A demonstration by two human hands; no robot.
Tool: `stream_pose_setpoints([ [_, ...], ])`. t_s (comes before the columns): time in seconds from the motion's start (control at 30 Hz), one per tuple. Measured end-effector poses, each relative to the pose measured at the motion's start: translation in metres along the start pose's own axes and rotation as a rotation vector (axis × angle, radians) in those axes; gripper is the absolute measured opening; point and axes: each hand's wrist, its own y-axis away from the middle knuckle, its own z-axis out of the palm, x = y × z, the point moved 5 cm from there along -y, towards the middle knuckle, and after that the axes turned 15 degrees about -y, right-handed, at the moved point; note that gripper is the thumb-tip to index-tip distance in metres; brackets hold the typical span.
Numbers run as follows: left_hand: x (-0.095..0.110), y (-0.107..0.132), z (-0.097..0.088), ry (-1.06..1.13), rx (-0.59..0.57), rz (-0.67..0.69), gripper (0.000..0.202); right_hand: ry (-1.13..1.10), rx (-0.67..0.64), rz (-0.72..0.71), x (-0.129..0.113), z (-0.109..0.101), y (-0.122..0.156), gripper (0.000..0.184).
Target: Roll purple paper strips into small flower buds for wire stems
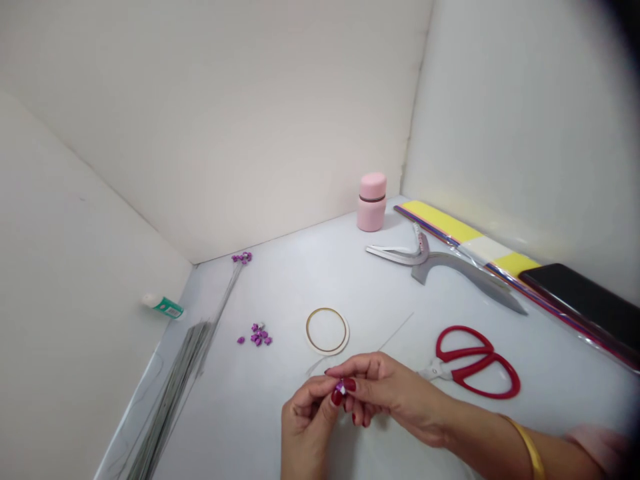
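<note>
Thin wire (397,332) runs up-right from purple piece (340,387) between fingers (349,385).

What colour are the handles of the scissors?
The scissors handles are bright red, seen clearly in the head view.

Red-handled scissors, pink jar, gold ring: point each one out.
Red-handled scissors (465,352), head view, point on the upper red handle loop.
Pink jar (373,185), head view, point on the lid.
Gold ring (327,309), head view, point on the top of its rim.
</note>
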Motion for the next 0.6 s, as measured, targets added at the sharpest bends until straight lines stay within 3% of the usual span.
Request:
stream_pose_setpoints([
  [0.13, 0.002, 0.000, 0.003, 0.060, 0.007, -0.050, 0.005, -0.001, 0.006, -0.027, 0.000, -0.001, 0.000, 0.036],
  [0.37, -0.012, 0.004, -0.003, 0.081, 0.074, -0.260, 0.017, 0.190, -0.008, -0.302, -0.021, 0.000, 0.005, 0.015],
  [0.6, -0.009, 0.006, 0.002, 0.138, 0.053, -0.326, 0.020, 0.426, -0.071, -0.338, -0.030, 0.004, 0.008, 0.012],
])
